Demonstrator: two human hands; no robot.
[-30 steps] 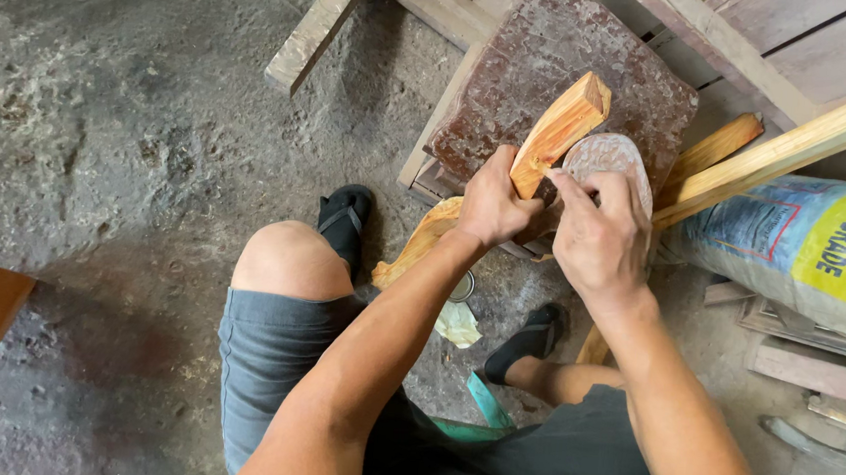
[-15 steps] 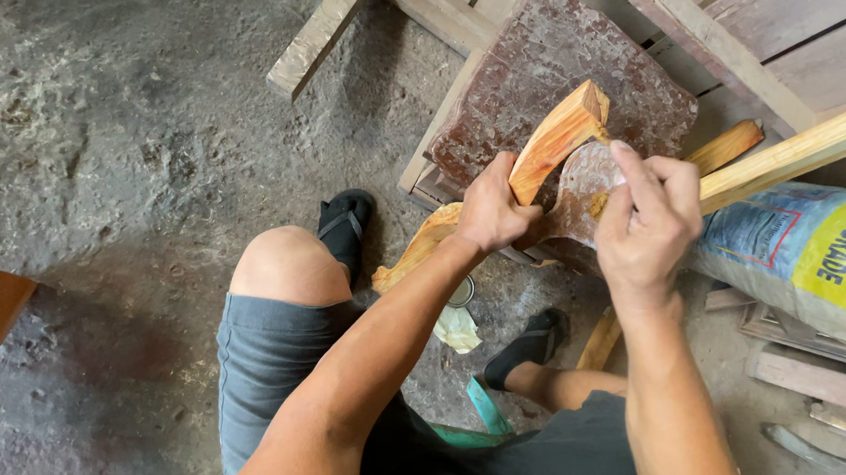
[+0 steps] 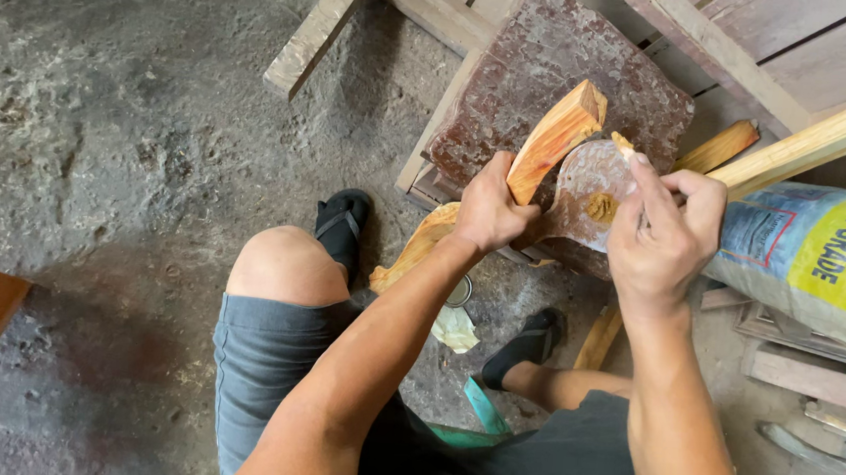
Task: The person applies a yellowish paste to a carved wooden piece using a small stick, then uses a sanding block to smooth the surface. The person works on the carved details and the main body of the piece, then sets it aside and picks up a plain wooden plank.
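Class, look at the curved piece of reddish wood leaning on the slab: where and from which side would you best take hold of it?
Probably at its middle, where the left hand already wraps the curved wood piece. The wood narrows there, its blocky top end leans up against the stone slab, and its lower end points toward the knee. Come from the near left side, since the right hand occupies the other.
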